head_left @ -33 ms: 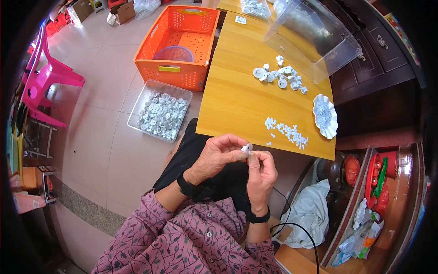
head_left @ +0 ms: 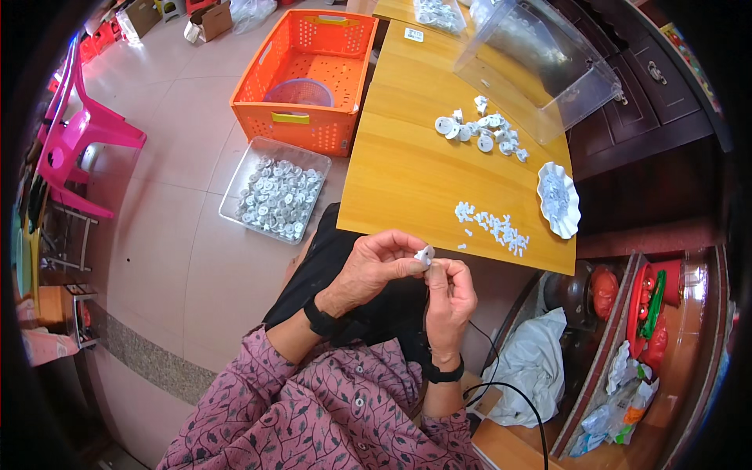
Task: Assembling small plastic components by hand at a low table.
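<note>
In front of my lap, my left hand (head_left: 364, 272) pinches a small round white plastic part (head_left: 424, 254) between thumb and fingertips. My right hand (head_left: 450, 296) is closed in a pinch against the lower right side of that part; whatever its fingertips hold is hidden. Both hands are just off the near edge of the yellow wooden table (head_left: 399, 168). On the table beyond the right hand lies a scatter of tiny white plastic pegs (head_left: 501, 229). Farther back is a loose pile of round white plastic parts (head_left: 486, 135) like the one in hand.
A scalloped white dish (head_left: 558, 200) with small pale pieces stands at the table's right edge, near a clear plastic bin (head_left: 540, 63). Left of the table, a clear tub (head_left: 274, 196) of white parts sits before an orange crate (head_left: 301, 117). A black cable (head_left: 517, 389) runs beside my right forearm.
</note>
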Action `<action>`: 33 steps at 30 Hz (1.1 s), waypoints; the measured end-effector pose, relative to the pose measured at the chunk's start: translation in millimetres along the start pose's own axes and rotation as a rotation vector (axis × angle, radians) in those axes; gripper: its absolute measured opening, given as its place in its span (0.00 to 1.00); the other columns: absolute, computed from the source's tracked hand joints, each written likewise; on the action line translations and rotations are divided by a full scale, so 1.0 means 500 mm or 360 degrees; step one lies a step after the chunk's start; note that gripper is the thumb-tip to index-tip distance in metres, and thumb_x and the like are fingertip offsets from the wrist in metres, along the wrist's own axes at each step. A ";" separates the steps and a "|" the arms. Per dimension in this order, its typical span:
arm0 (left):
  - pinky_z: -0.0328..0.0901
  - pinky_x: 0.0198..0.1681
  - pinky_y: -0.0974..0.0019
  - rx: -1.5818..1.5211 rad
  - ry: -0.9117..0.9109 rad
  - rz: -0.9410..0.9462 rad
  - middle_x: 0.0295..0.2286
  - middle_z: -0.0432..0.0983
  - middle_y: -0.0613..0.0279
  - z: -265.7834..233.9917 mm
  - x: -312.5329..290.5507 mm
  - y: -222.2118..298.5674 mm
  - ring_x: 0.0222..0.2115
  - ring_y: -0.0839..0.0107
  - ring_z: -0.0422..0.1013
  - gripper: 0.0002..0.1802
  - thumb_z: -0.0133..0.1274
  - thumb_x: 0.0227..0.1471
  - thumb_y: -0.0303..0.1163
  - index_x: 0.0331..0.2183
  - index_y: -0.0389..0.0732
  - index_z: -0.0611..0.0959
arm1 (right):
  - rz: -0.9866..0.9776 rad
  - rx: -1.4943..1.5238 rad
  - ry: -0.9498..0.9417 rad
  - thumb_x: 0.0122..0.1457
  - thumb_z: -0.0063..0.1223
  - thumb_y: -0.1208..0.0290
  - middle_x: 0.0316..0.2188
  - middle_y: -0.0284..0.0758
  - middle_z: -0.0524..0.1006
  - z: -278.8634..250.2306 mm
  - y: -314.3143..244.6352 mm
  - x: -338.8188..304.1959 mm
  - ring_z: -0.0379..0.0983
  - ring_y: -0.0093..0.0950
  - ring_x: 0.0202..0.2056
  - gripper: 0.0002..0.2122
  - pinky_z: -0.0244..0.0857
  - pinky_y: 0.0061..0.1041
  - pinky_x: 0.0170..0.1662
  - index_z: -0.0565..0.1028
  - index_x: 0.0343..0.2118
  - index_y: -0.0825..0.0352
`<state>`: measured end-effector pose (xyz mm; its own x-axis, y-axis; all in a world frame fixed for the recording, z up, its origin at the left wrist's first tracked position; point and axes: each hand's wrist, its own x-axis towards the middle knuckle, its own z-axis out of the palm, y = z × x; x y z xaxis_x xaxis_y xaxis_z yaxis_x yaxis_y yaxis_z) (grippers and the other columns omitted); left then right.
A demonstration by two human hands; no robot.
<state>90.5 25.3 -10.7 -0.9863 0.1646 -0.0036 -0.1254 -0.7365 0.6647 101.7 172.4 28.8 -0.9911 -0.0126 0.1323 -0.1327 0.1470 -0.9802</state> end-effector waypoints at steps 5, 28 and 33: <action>0.74 0.45 0.65 -0.0025 -0.0005 -0.0001 0.39 0.80 0.55 0.001 -0.003 0.006 0.39 0.70 0.77 0.13 0.60 0.54 0.21 0.43 0.32 0.80 | 0.0078 0.0252 0.0012 0.67 0.51 0.73 0.31 0.28 0.75 0.011 -0.008 -0.004 0.68 0.15 0.32 0.05 0.63 0.15 0.36 0.74 0.35 0.69; 0.73 0.40 0.72 0.0199 0.0954 0.0537 0.35 0.80 0.60 -0.201 -0.020 0.134 0.35 0.73 0.77 0.11 0.59 0.55 0.23 0.42 0.35 0.81 | -0.0355 -0.0840 0.0301 0.61 0.56 0.77 0.32 0.41 0.77 -0.024 0.028 0.025 0.76 0.37 0.32 0.03 0.70 0.31 0.36 0.77 0.36 0.70; 0.73 0.43 0.70 0.0144 0.1351 0.0653 0.39 0.77 0.57 -0.347 -0.025 0.153 0.39 0.69 0.76 0.18 0.60 0.55 0.23 0.48 0.31 0.76 | -0.0458 -0.1147 0.0354 0.58 0.55 0.80 0.34 0.40 0.75 -0.082 0.079 0.043 0.72 0.41 0.38 0.06 0.68 0.36 0.42 0.77 0.38 0.68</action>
<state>74.6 -147.0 -89.4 -0.7041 -0.6545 -0.2755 0.2223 -0.5716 0.7899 75.6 218.3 -0.9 -0.8841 0.0392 0.4657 -0.2700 0.7705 -0.5775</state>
